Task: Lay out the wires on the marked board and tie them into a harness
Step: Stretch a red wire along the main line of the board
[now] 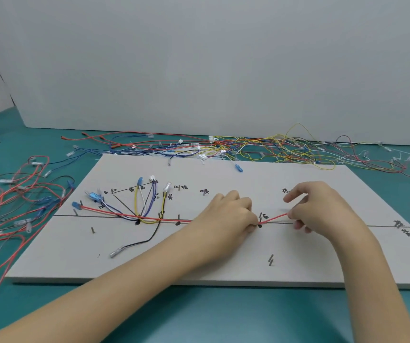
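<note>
Early in the layout: a few wires routed at 9 o'clock on the marked board, left hand pinning and right hand pinching the red wire, loose piles unrouted, tying seemingly ahead.

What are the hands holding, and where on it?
Both hold the thin red wire: left hand pinches it by the board's black dot, right hand pinches its far right part.

board: pale grey, black lines and handwritten marks
tabletop: teal
held wire: red
looped wire: yellow
trailing wire: black
loose wires: mostly red, some blue, black
</note>
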The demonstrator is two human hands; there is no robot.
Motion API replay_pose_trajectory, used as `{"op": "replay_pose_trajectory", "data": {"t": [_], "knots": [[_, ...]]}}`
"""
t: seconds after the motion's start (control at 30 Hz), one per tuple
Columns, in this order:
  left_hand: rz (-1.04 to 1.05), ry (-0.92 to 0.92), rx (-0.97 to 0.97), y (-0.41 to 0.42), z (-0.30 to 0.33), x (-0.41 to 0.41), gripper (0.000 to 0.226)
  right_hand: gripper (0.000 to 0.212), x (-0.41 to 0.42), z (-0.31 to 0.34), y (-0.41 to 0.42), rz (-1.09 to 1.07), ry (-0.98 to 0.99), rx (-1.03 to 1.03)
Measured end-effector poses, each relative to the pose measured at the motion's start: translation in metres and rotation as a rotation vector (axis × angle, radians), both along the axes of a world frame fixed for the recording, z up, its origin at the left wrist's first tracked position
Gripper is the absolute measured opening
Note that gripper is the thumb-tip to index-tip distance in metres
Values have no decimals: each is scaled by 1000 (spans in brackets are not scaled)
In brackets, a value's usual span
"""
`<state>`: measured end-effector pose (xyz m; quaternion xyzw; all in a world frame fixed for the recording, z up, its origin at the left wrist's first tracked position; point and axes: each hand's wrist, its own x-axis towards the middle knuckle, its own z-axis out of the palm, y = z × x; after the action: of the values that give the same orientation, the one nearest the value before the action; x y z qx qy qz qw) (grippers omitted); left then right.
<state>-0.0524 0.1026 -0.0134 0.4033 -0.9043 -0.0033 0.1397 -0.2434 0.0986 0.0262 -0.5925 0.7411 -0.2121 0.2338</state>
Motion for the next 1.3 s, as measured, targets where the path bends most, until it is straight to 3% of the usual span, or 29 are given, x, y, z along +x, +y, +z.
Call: {"op": "replay_pose_trajectory", "data": {"t": [0.17, 0.37, 0.57, 0.63, 0.7, 0.77, 0.83, 0.93, 1.03, 1.1, 1.2, 1.3], "knots": [[-18, 186, 143, 2, -2, -9, 24, 25, 6, -3, -5, 42, -71, -101], [3, 239, 131, 5, -6, -16, 27, 42, 9, -8, -17, -43, -180, -394], [29, 212, 107, 6, -9, -17, 29, 95, 6, -10, -20, -257, -634, -443], [39, 206, 97, 7, -10, -17, 29, 92, 7, -9, -21, -317, -844, -429], [43, 202, 89, 9, -10, -18, 30, 85, 7, -7, -20, -372, -930, -433], [43, 197, 82, 10, -10, -18, 30, 83, 4, -8, -22, -427, -914, -480], [43, 195, 80, 10, -10, -18, 30, 89, 3, -9, -22, -427, -747, -556], [44, 187, 78, 10, -11, -19, 30, 96, 10, -13, -19, -266, -397, -596], [43, 189, 73, 11, -12, -19, 30, 100, 17, -17, -22, -140, -246, -568], [43, 195, 79, 11, -12, -19, 30, 99, 15, -17, -24, -103, -286, -550], [41, 199, 95, 10, -11, -19, 31, 97, 6, -15, -25, -152, -519, -501], [40, 206, 118, 10, -10, -19, 31, 71, -8, -12, -24, -263, -777, -511]]}}
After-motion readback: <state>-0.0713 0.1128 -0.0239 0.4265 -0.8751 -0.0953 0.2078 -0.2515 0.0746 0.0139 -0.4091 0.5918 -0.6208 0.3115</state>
